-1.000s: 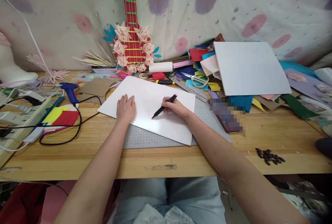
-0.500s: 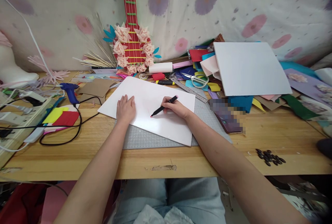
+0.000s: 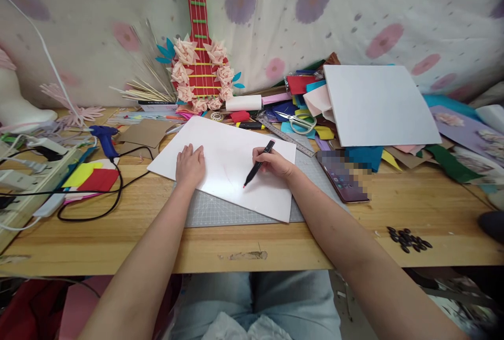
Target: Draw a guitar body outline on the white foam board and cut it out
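A white board (image 3: 220, 140) lies at a slant on a grey cutting mat (image 3: 220, 215). My left hand (image 3: 190, 164) rests flat on the board's left part, fingers stretched out and holding nothing. Over the right part, my right hand (image 3: 271, 161) grips a black marker pen (image 3: 256, 169) with a pink tip pointing down and to the left. Whether the tip touches the board I cannot tell. A faint pink line (image 3: 227, 173) shows on the board between the two hands.
Behind the board stand a red paper guitar (image 3: 202, 67) with pink flowers, scissors (image 3: 297, 120) and a ruler (image 3: 287, 136). A phone (image 3: 342, 177) and black seed-like pieces (image 3: 409, 239) lie right. A blue glue gun (image 3: 105, 139), cables and a power strip (image 3: 37, 188) are left.
My right hand has moved the marker pen to the right and slightly toward me, and the pen stands more upright. A faint pink line shows more clearly. My left hand stays in place.
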`<move>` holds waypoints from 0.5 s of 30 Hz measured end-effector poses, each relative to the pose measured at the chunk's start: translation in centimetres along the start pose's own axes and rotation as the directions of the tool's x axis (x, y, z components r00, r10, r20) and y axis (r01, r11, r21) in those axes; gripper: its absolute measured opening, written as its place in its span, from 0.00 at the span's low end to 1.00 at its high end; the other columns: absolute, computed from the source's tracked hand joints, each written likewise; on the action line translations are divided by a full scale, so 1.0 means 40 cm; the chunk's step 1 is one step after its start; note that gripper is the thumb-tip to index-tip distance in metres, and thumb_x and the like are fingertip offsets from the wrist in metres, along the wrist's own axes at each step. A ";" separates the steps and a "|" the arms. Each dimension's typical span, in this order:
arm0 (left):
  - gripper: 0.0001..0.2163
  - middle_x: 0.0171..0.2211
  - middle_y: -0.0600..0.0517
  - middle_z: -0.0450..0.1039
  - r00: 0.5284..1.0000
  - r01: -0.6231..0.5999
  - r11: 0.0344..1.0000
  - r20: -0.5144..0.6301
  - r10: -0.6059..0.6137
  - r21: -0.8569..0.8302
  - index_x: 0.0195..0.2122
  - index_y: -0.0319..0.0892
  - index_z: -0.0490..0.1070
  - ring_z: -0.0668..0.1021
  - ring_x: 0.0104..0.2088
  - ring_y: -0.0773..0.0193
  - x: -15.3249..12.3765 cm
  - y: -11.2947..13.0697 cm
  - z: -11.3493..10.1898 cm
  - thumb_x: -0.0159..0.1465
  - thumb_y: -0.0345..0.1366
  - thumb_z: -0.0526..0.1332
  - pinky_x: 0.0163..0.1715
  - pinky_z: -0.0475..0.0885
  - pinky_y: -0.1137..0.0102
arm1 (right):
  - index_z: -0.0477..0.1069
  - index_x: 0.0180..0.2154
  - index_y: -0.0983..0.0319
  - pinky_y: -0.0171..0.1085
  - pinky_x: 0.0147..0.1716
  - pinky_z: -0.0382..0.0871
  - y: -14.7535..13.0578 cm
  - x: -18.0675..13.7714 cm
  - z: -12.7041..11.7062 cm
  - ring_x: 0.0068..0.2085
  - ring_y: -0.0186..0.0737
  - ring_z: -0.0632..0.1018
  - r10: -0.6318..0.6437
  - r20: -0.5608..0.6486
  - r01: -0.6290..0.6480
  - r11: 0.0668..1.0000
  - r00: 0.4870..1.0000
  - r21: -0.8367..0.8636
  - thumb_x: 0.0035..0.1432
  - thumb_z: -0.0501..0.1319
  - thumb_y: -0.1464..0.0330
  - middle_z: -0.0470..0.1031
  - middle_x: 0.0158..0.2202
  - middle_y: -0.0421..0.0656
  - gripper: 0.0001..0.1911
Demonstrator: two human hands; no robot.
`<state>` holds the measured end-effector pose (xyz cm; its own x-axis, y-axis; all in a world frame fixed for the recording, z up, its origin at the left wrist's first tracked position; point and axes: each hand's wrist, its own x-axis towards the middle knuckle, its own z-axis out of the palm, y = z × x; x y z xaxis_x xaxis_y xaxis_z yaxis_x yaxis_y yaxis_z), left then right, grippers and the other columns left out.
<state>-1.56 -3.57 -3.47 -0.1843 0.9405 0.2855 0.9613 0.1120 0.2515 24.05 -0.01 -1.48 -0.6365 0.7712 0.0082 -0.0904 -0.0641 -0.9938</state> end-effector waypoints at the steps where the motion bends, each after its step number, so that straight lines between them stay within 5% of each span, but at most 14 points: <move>1: 0.21 0.61 0.43 0.57 1.000 -0.001 1.000 0.003 0.001 0.002 0.55 0.42 0.66 0.58 0.62 0.52 0.000 -0.001 0.000 0.66 0.38 0.42 0.59 0.53 0.52 | 0.63 0.21 0.62 0.30 0.18 0.55 -0.001 0.001 0.003 0.18 0.28 0.66 -0.011 -0.024 0.011 1.000 1.000 0.015 0.44 0.58 0.68 0.66 0.19 0.37 0.06; 9: 0.21 0.62 0.45 0.57 0.997 -0.067 0.998 0.047 0.067 0.010 0.56 0.44 0.65 0.57 0.63 0.53 -0.012 -0.023 -0.007 0.66 0.38 0.42 0.59 0.53 0.53 | 0.67 0.38 0.59 0.38 0.40 0.69 -0.025 -0.004 -0.046 0.36 0.36 0.75 -0.177 -0.303 0.169 0.984 0.936 -0.053 0.50 0.62 0.58 0.74 0.32 0.41 0.16; 15: 0.21 0.61 0.46 0.58 0.976 -0.188 0.982 0.113 0.184 0.028 0.56 0.44 0.65 0.58 0.62 0.55 -0.014 -0.038 -0.021 0.66 0.39 0.42 0.59 0.54 0.56 | 0.67 0.42 0.57 0.44 0.51 0.61 -0.008 0.013 -0.086 0.48 0.41 0.72 -0.353 -0.425 0.149 0.884 0.833 -0.443 0.51 0.60 0.57 0.73 0.44 0.44 0.17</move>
<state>-3.08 -4.55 -3.25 0.0201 0.9752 0.2204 0.9841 -0.0582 0.1675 26.37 2.57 -1.55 -0.1729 0.9346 0.3108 0.1645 0.3385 -0.9265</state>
